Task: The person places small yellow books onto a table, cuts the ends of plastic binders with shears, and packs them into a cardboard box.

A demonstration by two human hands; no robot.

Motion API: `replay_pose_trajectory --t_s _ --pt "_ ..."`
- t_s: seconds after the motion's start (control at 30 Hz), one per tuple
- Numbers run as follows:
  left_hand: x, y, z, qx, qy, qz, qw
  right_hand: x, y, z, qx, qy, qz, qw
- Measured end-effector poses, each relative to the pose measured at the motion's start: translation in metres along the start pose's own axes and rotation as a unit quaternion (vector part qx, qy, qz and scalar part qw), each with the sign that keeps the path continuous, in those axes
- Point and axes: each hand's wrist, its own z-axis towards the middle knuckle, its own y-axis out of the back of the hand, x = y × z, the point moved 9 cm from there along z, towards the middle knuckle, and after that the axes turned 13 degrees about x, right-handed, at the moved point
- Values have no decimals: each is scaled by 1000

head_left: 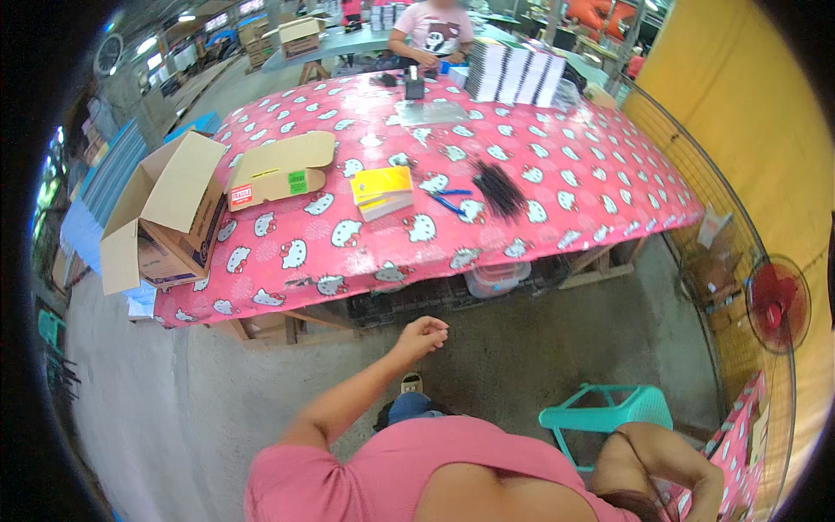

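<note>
Left hand (424,337) hovers just short of the pink-covered table (600,209).

From where I stand, its fingers are loosely curled, partly open, with nothing visible in them; the right hand is out of view, so I can't tell its grip. On the tabletop, a yellow-topped stack of cards (383,193), whitish below, sits left of a blue-handled tool (449,202) and a spiky black bundle (498,189). Farther left gapes a brown carton (180,248), contents hidden; below, a clear plastic tub (498,280), contents unclear.
</note>
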Motion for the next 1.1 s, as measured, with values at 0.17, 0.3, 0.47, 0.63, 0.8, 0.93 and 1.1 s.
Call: replay_pose_trajectory --t_s 0.17,0.3,0.47,0.63,0.8,0.93,1.1 --pt "-113 118 -14 -129 -166 4 978 23 89 -39 -79 233 -7 969" --pt "-147 219 4 -299 -186 -72 933 15 205 -139 -266 455 16 850" --pt "-118 316 36 -317 -101 -250 909 -382 218 -151 -549 -64 254 794" --pt "-126 308 87 -201 -82 -260 941 -660 34 -205 -160 -632 171 739" --pt "-159 276 105 -131 -117 -271 946 -748 -17 -228 -36 -730 137 668" --pt "-140 290 109 -160 -130 -292 934 -774 -32 -197 -41 -705 84 703" --pt "-156 265 118 -136 -116 -286 941 -783 -18 -203 54 -690 -113 713"
